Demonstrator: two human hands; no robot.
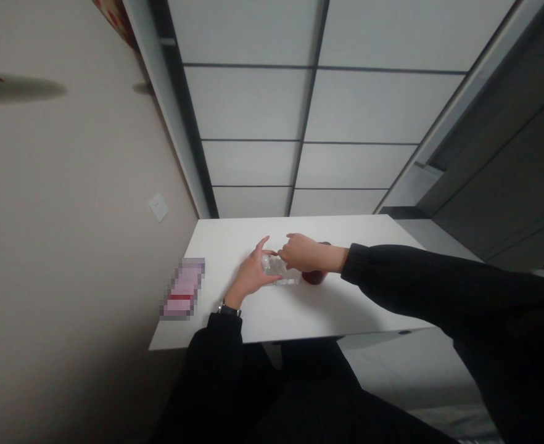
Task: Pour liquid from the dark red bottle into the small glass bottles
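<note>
The left hand (251, 271) is half open in a C shape around a clear container (274, 266), gripping it with the thumb on the near side and fingers on the far side; one finger sticks up clear of it. The right hand (298, 251) is bent over the container from the other side, its fingers mostly curled and one pointing outward. Its fingertips are at the container, but I cannot tell whether they pinch anything or only touch it.

The container is near the middle of the white table (272, 320), between the hands. Just to its right, partly hidden under the right wrist, is a dark red object (316, 277); its shape is unclear. Well apart, at the table's left edge, lies a pink item (185, 287), blurred into blocks. A watch (230, 310) circles the left wrist.
</note>
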